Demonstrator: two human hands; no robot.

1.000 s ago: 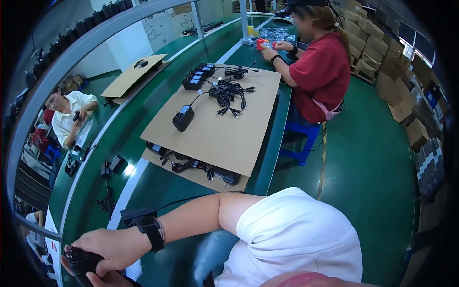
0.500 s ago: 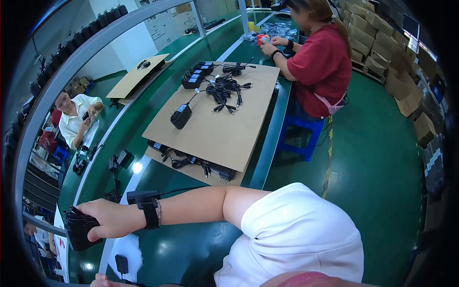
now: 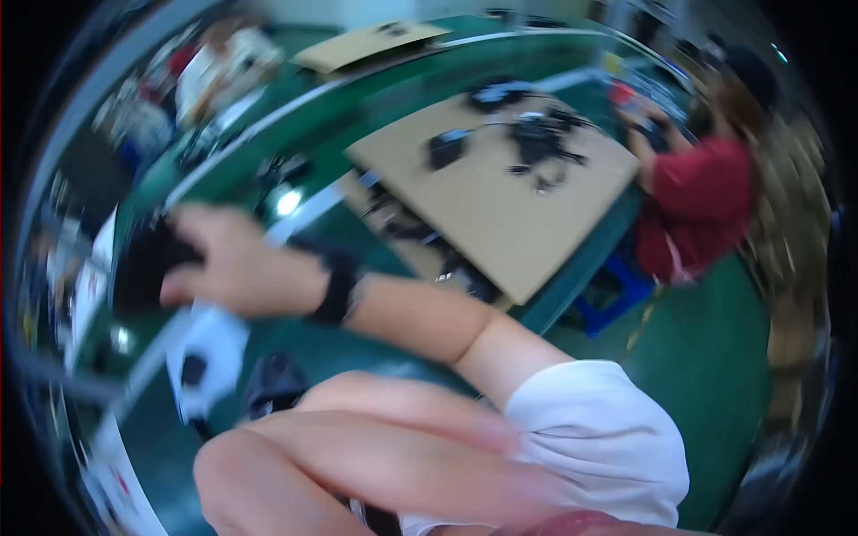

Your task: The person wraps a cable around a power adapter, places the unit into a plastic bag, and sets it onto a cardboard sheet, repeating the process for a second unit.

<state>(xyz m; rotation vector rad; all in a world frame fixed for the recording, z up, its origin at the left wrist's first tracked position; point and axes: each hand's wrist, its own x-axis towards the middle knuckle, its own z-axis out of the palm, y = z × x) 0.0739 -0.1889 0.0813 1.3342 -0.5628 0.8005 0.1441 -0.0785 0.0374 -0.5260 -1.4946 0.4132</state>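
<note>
At the far left, a black bundle point(image 3: 143, 263) sits in the right hand point(image 3: 246, 268), whose thumb and fingers grip its right side. Just below, a white sheet point(image 3: 219, 339) bearing a dark block point(image 3: 192, 369) lies on the green desk point(image 3: 357, 348). The left hand point(image 3: 357, 447) is near the lower middle, too blurred to tell whether it is spread or pinching anything. Farther right, cardboard point(image 3: 487, 214) carries a charger point(image 3: 447, 147) and cables point(image 3: 539, 143). At right, a person in red point(image 3: 702, 201) sits on a blue stool point(image 3: 617, 290).
</note>
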